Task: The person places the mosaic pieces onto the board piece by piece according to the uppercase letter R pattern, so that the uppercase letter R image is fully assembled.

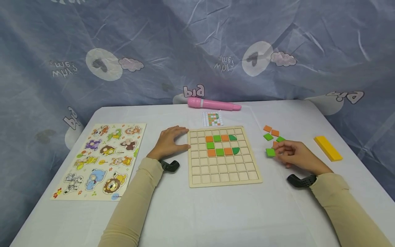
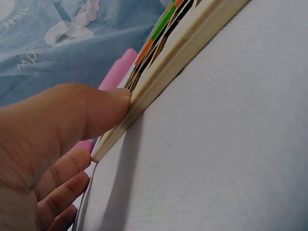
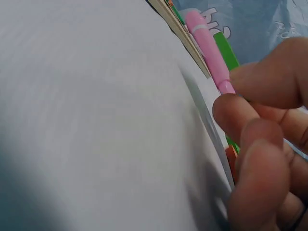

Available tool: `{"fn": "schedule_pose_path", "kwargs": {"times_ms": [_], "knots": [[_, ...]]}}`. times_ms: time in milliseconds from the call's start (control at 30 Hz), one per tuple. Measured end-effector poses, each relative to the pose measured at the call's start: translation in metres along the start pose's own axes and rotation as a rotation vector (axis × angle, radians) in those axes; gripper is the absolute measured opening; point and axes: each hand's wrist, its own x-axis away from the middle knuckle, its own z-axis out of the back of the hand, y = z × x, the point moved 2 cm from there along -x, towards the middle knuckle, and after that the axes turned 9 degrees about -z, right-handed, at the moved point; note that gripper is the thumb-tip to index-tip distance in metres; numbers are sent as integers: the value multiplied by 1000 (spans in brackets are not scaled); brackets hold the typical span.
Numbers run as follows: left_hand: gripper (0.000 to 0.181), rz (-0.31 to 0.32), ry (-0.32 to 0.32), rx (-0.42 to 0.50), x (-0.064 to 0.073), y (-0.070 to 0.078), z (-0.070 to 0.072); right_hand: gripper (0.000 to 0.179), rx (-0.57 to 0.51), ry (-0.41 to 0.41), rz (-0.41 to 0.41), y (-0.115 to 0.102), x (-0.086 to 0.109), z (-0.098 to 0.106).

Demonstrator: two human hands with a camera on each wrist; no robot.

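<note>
My right hand [image 1: 296,156] pinches a green square tile [image 1: 270,152] between thumb and fingertips, beside a loose group of orange and green tiles [image 1: 268,137]. In the right wrist view the same green tile [image 3: 226,52] juts up past the thumb. At the left edge of the wooden grid board [image 1: 213,178], my left hand [image 1: 169,142] rests with its thumb [image 2: 108,108] against the rim and its fingers near the far corner. Orange and green squares [image 1: 219,152] lie in the board's upper cells, with dark green rounded pieces [image 1: 236,151] at the right ends of two rows.
A small pattern card [image 1: 212,119] lies behind the board, with a pink microphone-shaped object [image 1: 214,104] beyond it. An animal puzzle board [image 1: 98,161] lies on the left. To the far right is a yellow block [image 1: 328,148]. A patterned cloth [image 1: 172,68] hangs behind the table.
</note>
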Motion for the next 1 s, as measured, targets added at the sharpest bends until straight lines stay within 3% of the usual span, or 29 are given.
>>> {"fn": "schedule_pose_path", "kwargs": {"times_ms": [367,633,1000], "knots": [[74,13,-16,-4,1,0,-1,33,-56,-78,8,-32,-36,-20],[75,1,-9,-8,0,-1,-1,33,16,-110,-36,-56,-57,-32],[75,10,-3,-2,0,0,0,32,97,-191,-25,-80,-76,-50]]}}
